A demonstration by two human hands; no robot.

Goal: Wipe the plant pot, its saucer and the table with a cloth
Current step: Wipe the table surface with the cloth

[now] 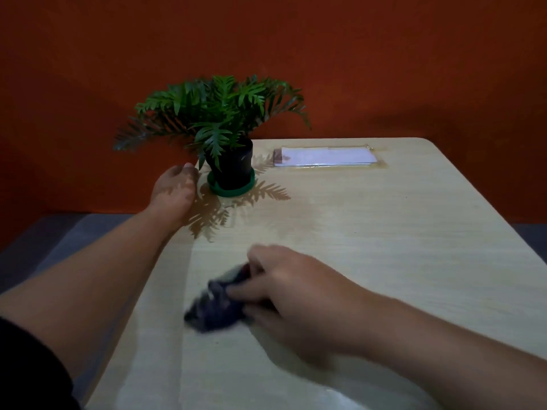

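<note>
A black plant pot (233, 167) with a green fern stands in a green saucer (231, 189) near the far left corner of the light wooden table (370, 232). My left hand (174, 187) rests on the table's left edge just left of the saucer, fingers curled over the edge, apart from the pot. My right hand (287, 288) presses a crumpled dark cloth (216, 306) onto the near left part of the table; both look blurred.
A flat white packet in clear plastic (325, 157) lies at the far right of the table. An orange wall stands close behind. The floor shows grey beyond the table's left and right edges.
</note>
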